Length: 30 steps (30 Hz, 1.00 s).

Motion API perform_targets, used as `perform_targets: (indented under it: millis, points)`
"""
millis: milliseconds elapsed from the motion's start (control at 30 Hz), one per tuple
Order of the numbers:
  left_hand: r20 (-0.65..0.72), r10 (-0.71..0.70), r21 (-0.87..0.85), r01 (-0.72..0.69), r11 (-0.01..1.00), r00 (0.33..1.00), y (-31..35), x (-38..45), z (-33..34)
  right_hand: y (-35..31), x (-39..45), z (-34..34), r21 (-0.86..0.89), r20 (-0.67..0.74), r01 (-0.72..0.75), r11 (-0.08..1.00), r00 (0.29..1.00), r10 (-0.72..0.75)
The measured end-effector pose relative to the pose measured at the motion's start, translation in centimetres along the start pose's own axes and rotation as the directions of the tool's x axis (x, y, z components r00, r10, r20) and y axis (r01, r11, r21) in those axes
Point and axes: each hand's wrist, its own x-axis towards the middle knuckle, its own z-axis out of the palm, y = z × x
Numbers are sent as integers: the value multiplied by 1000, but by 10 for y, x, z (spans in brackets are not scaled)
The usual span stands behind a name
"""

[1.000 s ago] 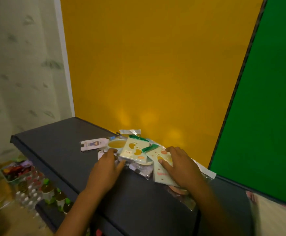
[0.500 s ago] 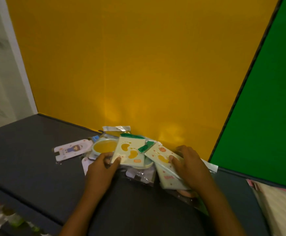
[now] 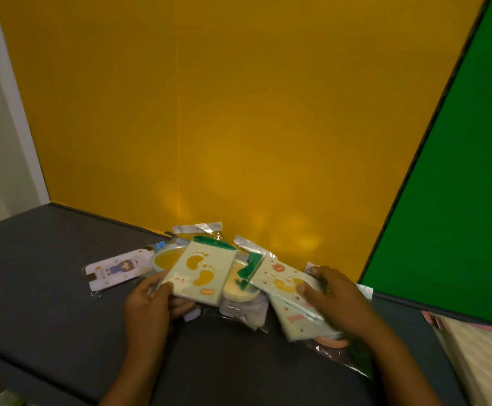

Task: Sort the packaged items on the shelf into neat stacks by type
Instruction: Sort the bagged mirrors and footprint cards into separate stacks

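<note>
A loose pile of cellophane-wrapped items lies on the dark shelf (image 3: pixel 48 303) against the yellow wall. My left hand (image 3: pixel 148 309) pinches the lower left corner of a pale green footprint card (image 3: pixel 203 271) with a green header. My right hand (image 3: pixel 335 300) grips a second footprint card (image 3: pixel 280 279), which lies on another pale card (image 3: pixel 294 320). Between the two cards sits a round yellow item (image 3: pixel 236 288) in a clear bag. A white packet with a cartoon figure (image 3: pixel 119 268) lies apart at the left. A round yellow dish (image 3: pixel 165 259) peeks out behind the left card.
The yellow wall (image 3: pixel 209 112) meets a green panel (image 3: pixel 458 186) at the right. A ribbed cream stack with a pink edge (image 3: pixel 479 356) sits at the far right. A peach ring in a clear wrapper (image 3: pixel 332 342) lies under my right wrist. The shelf's front edge runs along the lower left.
My left hand has taken the left footprint card by its corner and tilted it up. My right hand slid onto the second card. The view swung right, away from the lower shelf.
</note>
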Motion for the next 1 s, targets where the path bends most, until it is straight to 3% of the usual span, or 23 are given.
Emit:
perform_targets:
  millis: [267,467,700,867,1000]
  points:
    - [-96,22,-192,-41,981,995,6,-4,-7,-1,0,-6,-78,31,-13,997,999,15]
    - [37,-60,-438,70,896,998,15,-7,0,7,2,-12,-56,36,-61,997,997,63]
    - [217,-136,-522,233,821,967,17,-7,8,-1,-3,-24,236,87,-76,969,995,56]
    - [261,-119,-520,243,819,958,19,-8,12,-3,-7,-31,547,133,-166,821,985,111]
    - [287,-127,-526,267,808,949,18,-7,13,-6,-9,-34,644,218,-207,736,972,82]
